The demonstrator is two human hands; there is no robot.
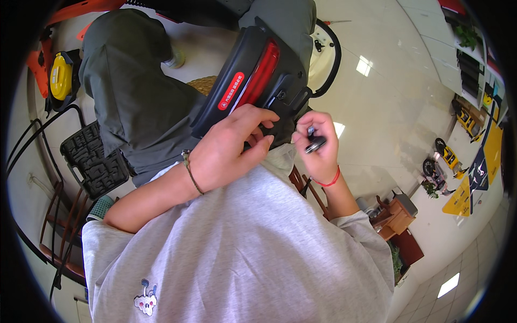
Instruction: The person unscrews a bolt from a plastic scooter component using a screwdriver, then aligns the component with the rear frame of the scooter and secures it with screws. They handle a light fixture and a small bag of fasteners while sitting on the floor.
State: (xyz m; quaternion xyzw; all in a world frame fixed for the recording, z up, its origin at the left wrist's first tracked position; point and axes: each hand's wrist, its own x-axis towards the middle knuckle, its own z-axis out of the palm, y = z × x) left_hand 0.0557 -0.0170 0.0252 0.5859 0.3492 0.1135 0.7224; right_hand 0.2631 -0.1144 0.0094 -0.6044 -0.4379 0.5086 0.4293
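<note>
A black plastic casing (237,59) with a long red light strip (264,67) and a red label lies tilted across my lap. My left hand (234,134) rests at its lower end, fingers bent and thumb apart, with nothing visible between them. Just right of the casing, my right hand (319,141) is closed around a small tool (316,144) with a dark, rounded end and a bit of shiny metal; its exact kind is hidden by the fingers. Near the casing's right side is a black bracket-like part (288,97) with a round fitting.
An open black tool case (92,160) with moulded recesses lies at the left, by a brown chair (59,220). A yellow-and-black object (62,75) stands at the upper left. Beyond the casing is a white piece with a black rim (336,59). Yellow bikes (448,153) stand far right.
</note>
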